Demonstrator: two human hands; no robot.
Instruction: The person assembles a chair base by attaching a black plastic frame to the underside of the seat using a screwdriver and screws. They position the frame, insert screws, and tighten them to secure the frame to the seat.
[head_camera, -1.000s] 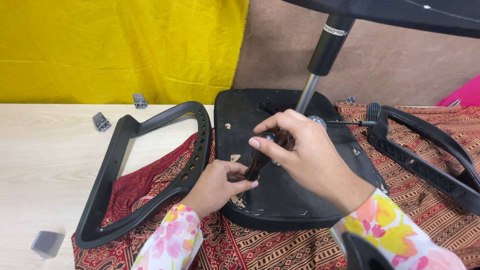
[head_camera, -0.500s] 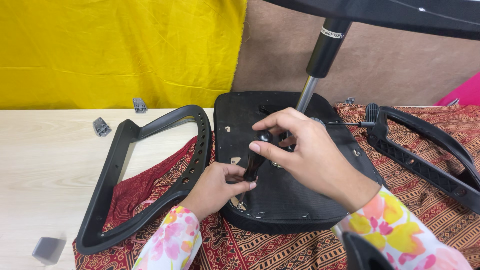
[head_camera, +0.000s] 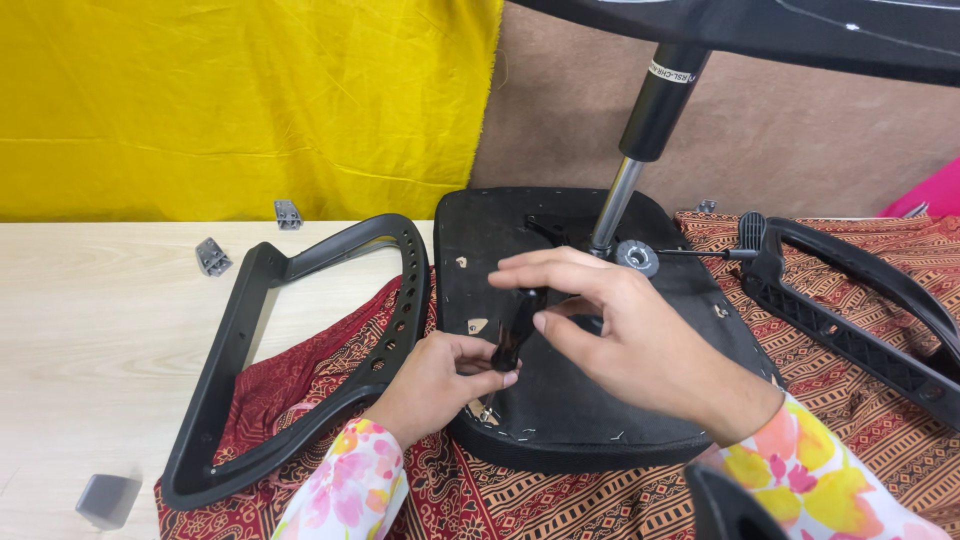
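Item: chair seat (head_camera: 590, 400), black, upside down on patterned red cloth (head_camera: 850, 400), w/ gas post (head_camera: 640, 150) standing up from its middle. Left hand (head_camera: 435, 385), at seat's near-left edge, fingers pinched on lower end of a black screwdriver handle (head_camera: 515, 325); right hand (head_camera: 620, 335), over seat centre, fingers curled round its upper end. Tip hidden, so can't tell if a screw is engaged. Left armrest (head_camera: 290, 340) lies just left of seat, touching its edge, not seen fastened; right armrest (head_camera: 860, 300) lies right of seat, apart. Two grey brackets (head_camera: 212, 256) far left of seat, loose on tabletop (head_camera: 90, 320). Judged: base post on, both armrests apparently unmounted, most fixing left.
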